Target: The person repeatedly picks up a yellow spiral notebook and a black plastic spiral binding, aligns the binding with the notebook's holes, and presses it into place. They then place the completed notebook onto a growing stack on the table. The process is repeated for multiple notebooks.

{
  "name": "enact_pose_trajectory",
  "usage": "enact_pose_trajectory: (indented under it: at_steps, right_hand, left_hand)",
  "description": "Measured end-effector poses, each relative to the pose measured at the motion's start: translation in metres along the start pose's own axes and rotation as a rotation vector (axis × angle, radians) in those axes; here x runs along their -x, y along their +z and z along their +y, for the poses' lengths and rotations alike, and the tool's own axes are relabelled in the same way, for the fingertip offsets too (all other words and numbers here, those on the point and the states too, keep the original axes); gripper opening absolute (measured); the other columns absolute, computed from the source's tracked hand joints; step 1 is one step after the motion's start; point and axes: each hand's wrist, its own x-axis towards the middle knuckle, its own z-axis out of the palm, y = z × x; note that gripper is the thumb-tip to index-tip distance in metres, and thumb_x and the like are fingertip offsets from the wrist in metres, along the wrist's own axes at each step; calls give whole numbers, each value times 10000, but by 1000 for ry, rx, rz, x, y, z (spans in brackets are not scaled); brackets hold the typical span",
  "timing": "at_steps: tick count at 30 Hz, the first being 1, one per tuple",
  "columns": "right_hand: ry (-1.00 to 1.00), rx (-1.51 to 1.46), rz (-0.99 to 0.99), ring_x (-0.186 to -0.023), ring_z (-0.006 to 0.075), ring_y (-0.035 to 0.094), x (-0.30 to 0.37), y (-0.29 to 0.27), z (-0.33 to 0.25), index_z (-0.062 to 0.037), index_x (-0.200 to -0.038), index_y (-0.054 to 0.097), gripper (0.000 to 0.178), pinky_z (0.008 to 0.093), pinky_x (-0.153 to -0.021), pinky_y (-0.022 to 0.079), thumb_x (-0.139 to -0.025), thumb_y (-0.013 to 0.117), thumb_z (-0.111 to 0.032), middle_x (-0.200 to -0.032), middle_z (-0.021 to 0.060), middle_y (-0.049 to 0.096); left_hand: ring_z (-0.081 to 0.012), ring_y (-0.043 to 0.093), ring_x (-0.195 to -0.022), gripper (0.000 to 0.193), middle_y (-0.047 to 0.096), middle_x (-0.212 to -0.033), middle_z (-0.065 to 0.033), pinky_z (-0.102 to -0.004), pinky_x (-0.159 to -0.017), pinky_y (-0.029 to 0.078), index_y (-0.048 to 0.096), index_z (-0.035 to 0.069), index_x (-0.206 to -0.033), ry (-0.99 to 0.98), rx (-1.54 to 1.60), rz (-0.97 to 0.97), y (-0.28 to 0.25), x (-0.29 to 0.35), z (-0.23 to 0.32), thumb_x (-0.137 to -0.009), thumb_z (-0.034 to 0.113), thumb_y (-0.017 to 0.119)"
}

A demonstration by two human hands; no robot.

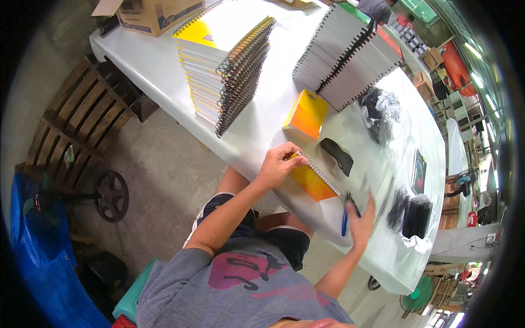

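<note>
A small yellow-orange spiral notebook lies at the table's near edge, its wire coil running along the upper right side. My left hand is closed on the coil's upper end, thumb and fingers pinching it. In my right hand is a pair of pliers with blue handles; its jaws meet or nearly meet the coil's lower end. The fingers of that hand are partly smeared by motion. Just beyond the notebook rests a dark, curved object, its kind unclear. A stack of small yellow notebooks stands farther off.
Tall stacks of coil-bound notebooks and black-bound books stand at the back, near a cardboard box. Right of me lie clear plastic bags, bundles of black coils and a dark tablet-like object. Wooden pallets are left.
</note>
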Motion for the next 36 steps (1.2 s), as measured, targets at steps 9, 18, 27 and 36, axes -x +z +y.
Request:
enact_pose_trajectory:
  at_steps: [9, 18, 27, 36]
  right_hand:
    - [-138, -184, 231, -1066, 302, 499, 40, 37, -20, -83, -1203, 558, 397, 409, -922, 368, -860, 603, -278, -1138, 113, 548]
    - [-456, -416, 129, -1015, 262, 517, 44, -6, -125, -158, -1136, 635, 386, 377, -900, 349, -760, 710, -206, -1085, 88, 558]
    - [-511, -325, 98, -1017, 266, 509, 41, -13, -141, -183, -1131, 637, 370, 390, -897, 344, -772, 704, -239, -1101, 76, 552]
    - [-520, -427, 94, -994, 249, 520, 41, -13, -139, -173, -1143, 621, 382, 387, -871, 354, -778, 695, -262, -1084, 76, 554]
  left_hand:
    - [-85, 565, -827, 365, 612, -902, -33, -243, -731, 465, 593, 24, -1112, 358, -172, 177, 24, 16, 20, -774, 67, 722]
    - [-139, 591, -840, 754, 635, -912, -88, -264, -779, 444, 214, 15, -1385, 567, -352, 297, 26, 27, 27, -799, 41, 687]
    - [-163, 609, -854, 759, 663, -927, -107, -271, -767, 469, 237, -5, -1366, 723, -444, 290, 24, 32, 38, -755, -55, 685]
    - [-158, 623, -745, 651, 672, -925, -125, -272, -721, 483, 346, 3, -1296, 855, -508, 301, 21, 27, 34, -743, -71, 680]
